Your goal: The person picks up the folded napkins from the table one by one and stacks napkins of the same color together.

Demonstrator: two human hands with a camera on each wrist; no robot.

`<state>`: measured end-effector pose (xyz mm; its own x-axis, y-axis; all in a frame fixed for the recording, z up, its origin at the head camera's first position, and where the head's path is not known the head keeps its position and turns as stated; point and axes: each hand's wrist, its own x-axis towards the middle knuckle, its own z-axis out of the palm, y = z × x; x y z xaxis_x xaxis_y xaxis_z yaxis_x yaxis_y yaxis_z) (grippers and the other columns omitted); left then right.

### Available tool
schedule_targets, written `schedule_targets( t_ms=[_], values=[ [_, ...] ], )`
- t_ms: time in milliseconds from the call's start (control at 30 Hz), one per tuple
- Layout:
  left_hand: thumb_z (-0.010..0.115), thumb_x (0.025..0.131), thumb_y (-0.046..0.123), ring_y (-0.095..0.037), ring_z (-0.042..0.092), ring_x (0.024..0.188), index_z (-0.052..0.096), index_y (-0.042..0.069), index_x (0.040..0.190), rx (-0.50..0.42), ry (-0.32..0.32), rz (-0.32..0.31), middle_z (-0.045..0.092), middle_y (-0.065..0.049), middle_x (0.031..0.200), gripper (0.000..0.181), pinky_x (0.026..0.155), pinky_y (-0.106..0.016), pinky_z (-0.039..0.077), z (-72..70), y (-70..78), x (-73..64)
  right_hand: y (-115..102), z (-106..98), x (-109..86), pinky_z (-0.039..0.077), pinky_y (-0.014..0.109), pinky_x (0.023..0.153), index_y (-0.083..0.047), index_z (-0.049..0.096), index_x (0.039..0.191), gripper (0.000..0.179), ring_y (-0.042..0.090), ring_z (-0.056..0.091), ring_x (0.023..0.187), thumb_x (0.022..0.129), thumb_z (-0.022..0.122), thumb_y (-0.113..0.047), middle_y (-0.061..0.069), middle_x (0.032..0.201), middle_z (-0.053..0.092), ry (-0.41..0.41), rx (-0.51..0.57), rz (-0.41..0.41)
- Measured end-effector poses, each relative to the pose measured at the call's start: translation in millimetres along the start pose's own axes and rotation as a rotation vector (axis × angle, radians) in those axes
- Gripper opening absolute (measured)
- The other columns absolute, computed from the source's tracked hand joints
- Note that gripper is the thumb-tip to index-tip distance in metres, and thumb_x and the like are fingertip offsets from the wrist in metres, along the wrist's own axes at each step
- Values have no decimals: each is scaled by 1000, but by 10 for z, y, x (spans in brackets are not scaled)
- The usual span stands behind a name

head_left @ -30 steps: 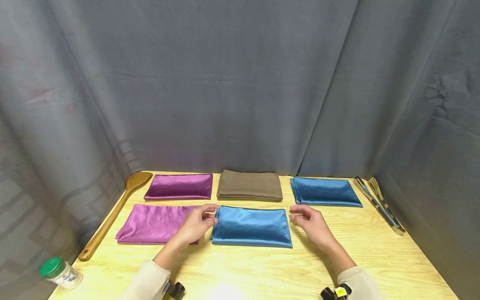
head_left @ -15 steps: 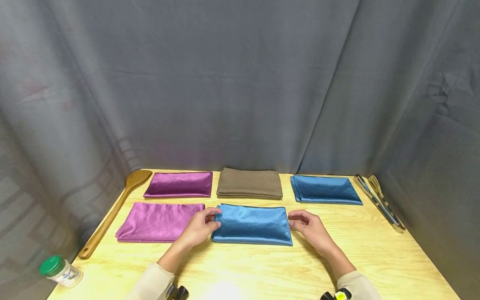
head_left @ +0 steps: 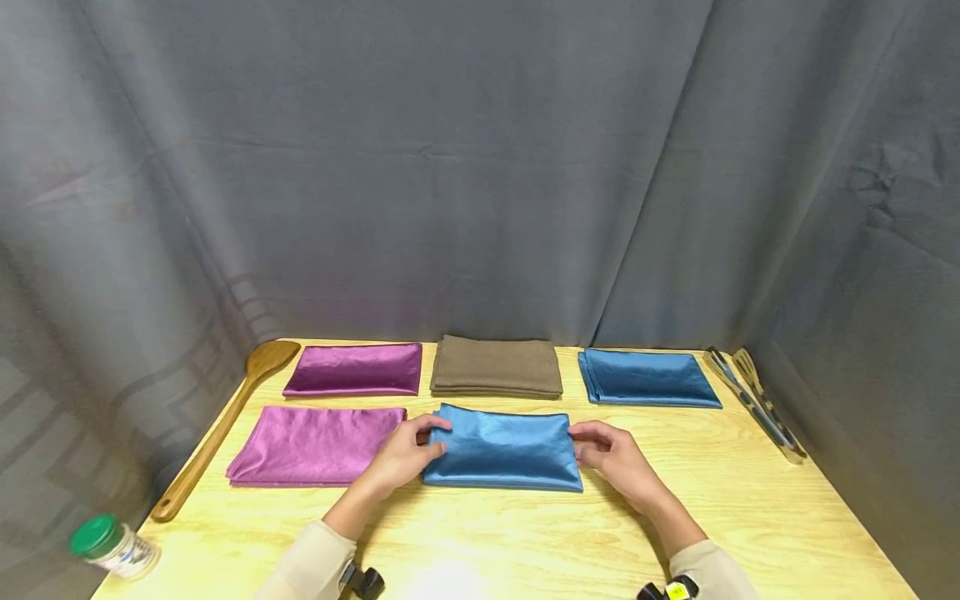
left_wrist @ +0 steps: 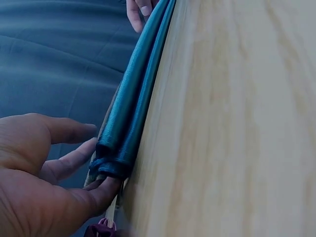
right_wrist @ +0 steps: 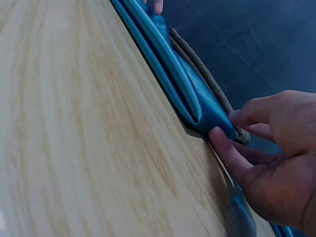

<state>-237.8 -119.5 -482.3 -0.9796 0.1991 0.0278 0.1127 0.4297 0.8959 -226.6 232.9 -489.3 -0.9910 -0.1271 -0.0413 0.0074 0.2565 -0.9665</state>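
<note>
In the head view a folded blue satin cloth (head_left: 501,452) lies at the front centre of the table, between both hands. My left hand (head_left: 408,454) holds its left end, thumb and fingers on either side of the folds; the left wrist view shows the layered cloth edge (left_wrist: 131,108) at the fingertips. At the other end, my right hand (head_left: 618,462) pinches the right edge between thumb and fingers, and in the right wrist view the thumb (right_wrist: 219,140) touches the cloth's corner. The fingertips behind the cloth are partly hidden.
Behind lie a folded purple cloth (head_left: 356,371), a brown one (head_left: 497,368) and another blue one (head_left: 651,377). A pink-purple cloth (head_left: 318,446) is beside my left hand. Along the sides are a wooden spatula (head_left: 217,442), a green-lidded jar (head_left: 116,547) and metal tongs (head_left: 753,404).
Both hands have moved inward onto the ends of the front blue cloth. Its left end now looks slightly bunched under the left fingers.
</note>
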Motion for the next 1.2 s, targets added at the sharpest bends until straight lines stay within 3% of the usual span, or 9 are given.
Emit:
schedule_targets(
  t_ms=[133,367,733,967,1200],
  values=[
    [72,90,6,-23,62,110,75,11,118,6,-51,3,72,-11,124,29,92,-33,50,-4,-3,14,-1,10,5,59,24,83,4,65,130,36,13,69,100,95,69,-2,24,127,68,-10,-42,-3],
    [69,94,8,-27,54,125,76,16,121,18,-142,12,65,-14,140,29,103,-41,44,2,-15,29,21,-3,10,57,24,73,2,67,128,34,10,65,85,95,70,-2,22,114,71,-39,-108,-42],
    [67,94,3,-29,52,128,73,9,126,-76,-157,12,62,-18,141,33,93,-23,47,-8,-22,6,9,25,23,55,21,80,-4,72,121,26,8,67,92,95,67,-1,18,124,69,-24,-115,-43],
    [67,93,3,-30,51,128,75,11,124,-103,-183,-1,60,-19,144,33,95,-30,46,-5,-21,-4,18,44,12,54,21,80,-4,74,119,24,8,66,92,95,67,-2,17,120,71,-53,-136,-18],
    [66,93,2,-30,49,127,75,15,121,-114,-206,7,56,-18,148,32,95,-34,44,-9,-35,-8,23,31,0,54,20,82,1,71,121,27,4,66,94,95,68,-3,23,125,69,-130,-100,-64]
  ],
)
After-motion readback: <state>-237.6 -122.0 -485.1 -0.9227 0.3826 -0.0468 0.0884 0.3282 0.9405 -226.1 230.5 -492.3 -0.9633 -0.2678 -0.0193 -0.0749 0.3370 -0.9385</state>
